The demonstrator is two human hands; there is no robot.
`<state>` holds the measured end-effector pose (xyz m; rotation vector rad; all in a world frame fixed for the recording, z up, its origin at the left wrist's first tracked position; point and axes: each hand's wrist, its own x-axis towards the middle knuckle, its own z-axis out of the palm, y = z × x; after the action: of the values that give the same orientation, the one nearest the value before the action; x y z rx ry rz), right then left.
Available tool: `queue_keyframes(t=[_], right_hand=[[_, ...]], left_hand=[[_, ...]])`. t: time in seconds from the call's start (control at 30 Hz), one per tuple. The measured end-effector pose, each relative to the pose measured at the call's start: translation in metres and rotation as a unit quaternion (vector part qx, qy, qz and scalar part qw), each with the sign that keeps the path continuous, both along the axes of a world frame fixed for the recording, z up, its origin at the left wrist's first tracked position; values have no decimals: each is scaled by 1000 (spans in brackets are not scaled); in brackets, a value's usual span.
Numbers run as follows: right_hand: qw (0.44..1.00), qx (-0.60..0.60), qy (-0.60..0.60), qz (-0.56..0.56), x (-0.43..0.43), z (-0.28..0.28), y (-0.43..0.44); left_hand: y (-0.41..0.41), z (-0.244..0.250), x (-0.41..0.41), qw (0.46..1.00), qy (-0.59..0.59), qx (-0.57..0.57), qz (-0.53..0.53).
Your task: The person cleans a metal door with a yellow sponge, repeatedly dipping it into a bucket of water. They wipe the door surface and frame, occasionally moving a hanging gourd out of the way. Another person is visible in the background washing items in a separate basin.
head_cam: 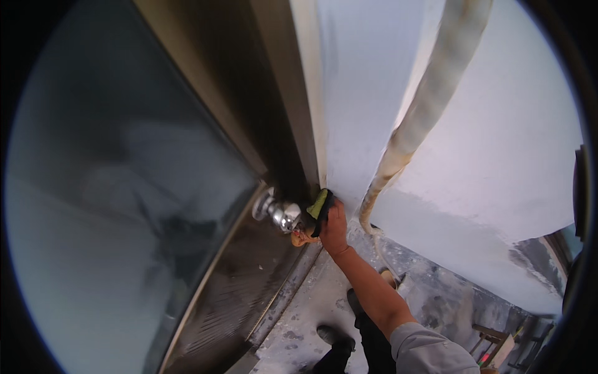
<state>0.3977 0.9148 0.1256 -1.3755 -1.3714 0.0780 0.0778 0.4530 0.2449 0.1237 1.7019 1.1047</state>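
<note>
My right hand (334,229) is closed around a black-backed hand pad (319,207) with a yellow-green face. It holds the pad at the lower visible part of the dark door frame (275,89), where the frame meets the white wall (359,93). Just left of the pad, a shiny round chrome doorknob (284,216) sticks out from the edge of a brown door panel (233,290). A small tan thing (301,238) with red marks shows beneath the knob; what it is, I cannot tell. My left hand is out of view.
A tape-wrapped pipe (420,112) runs down the wall to the stained floor (299,322). Dark glass (117,210) fills the left side. My dark shoes (334,334) stand below my arm. A wooden stool (495,346) is at the lower right.
</note>
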Motion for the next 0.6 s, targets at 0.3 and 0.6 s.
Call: queue_keyframes(t=[0.3,0.6], right_hand=[[996,-35,33,79,8,-253,-2],[994,-44,99,22,-10,-477,-1]], left_hand=[[99,-226,18,977,-138,158,39],[158,-364,34,929,-114,340,-95]])
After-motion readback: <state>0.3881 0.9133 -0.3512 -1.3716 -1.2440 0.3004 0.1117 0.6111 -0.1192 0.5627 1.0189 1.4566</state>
